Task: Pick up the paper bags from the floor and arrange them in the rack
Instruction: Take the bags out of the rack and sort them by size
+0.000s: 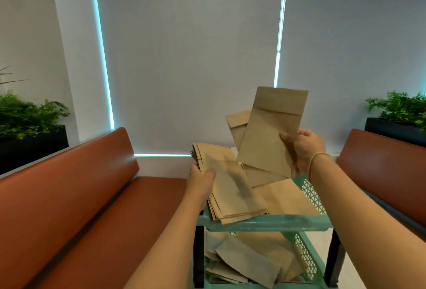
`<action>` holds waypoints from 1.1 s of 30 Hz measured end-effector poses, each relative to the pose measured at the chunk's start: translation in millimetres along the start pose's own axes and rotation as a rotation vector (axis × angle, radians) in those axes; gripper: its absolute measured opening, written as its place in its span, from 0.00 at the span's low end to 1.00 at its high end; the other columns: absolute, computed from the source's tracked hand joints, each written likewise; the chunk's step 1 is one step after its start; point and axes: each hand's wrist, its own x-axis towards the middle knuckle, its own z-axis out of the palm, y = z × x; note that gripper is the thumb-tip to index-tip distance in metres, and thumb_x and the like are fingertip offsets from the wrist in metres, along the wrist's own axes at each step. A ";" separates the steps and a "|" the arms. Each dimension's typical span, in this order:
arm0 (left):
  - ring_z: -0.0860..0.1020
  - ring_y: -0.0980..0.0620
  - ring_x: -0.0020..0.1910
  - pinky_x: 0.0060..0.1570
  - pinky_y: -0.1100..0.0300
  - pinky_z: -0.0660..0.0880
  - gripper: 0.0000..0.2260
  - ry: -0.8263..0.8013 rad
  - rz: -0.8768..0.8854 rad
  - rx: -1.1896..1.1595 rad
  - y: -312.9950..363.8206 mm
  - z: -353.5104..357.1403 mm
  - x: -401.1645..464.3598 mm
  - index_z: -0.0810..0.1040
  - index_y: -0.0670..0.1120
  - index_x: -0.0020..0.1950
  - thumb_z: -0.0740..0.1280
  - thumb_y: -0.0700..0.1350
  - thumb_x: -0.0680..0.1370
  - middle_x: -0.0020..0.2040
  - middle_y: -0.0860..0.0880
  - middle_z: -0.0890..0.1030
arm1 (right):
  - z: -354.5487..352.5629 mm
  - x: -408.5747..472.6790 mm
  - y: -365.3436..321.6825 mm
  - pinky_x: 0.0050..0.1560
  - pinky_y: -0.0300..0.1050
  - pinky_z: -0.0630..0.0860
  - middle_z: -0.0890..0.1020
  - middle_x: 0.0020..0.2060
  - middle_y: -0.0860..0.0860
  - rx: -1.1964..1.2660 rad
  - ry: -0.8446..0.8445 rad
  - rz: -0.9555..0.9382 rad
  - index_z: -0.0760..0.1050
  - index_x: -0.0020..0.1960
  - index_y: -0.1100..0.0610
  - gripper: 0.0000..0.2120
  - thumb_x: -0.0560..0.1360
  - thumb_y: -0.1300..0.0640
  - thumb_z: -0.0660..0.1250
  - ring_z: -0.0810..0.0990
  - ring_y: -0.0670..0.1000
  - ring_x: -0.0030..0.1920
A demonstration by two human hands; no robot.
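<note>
Right now the person stands over a teal rack (265, 223) set between two brown benches, sorting brown paper bags into its top shelf. The left hand (200, 181) grips the near-left edge of a thick stack of bags (230, 187) that lies tilted on the top shelf, thumb on top and fingers hidden underneath. The right hand (304, 148) pinches a few loose bags (269, 132) by their right edge and holds them upright above the shelf, thumb in front. More flat bags (288, 196) lie on the shelf beside the stack, and a jumbled heap of bags (249, 263) fills the lower shelf.

The step in hand looks like joining the raised bags to the stack. To do it well, she should turn the raised bags to match the stack's long side, lay them flat on top, and then square the edges with both hands so nothing overhangs the rim. Thin paper slides and fans easily, so a steadying left grip matters.
</note>
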 end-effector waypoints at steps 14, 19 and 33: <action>0.75 0.44 0.61 0.61 0.44 0.73 0.22 -0.006 -0.014 -0.026 -0.3 0.5 1.8 0.67 0.42 0.67 0.66 0.51 0.77 0.62 0.44 0.75 | 34.7 -23.5 76.7 0.58 0.51 0.71 0.75 0.60 0.58 -0.415 -0.086 0.269 0.69 0.67 0.60 0.29 0.69 0.61 0.74 0.72 0.59 0.57; 0.74 0.44 0.62 0.62 0.45 0.72 0.19 0.015 -0.002 -0.021 -0.1 0.1 1.8 0.66 0.41 0.67 0.63 0.47 0.79 0.63 0.43 0.74 | 30.9 -13.4 68.6 0.60 0.52 0.73 0.79 0.55 0.60 -0.772 -0.018 0.080 0.74 0.59 0.63 0.14 0.74 0.63 0.64 0.76 0.61 0.55; 0.77 0.46 0.56 0.61 0.46 0.73 0.09 0.000 0.022 -0.050 4.9 0.6 -5.2 0.71 0.47 0.57 0.61 0.50 0.80 0.57 0.45 0.78 | 36.4 -25.6 85.9 0.59 0.51 0.74 0.80 0.44 0.53 -0.740 -0.236 0.071 0.70 0.65 0.55 0.18 0.77 0.52 0.64 0.78 0.52 0.46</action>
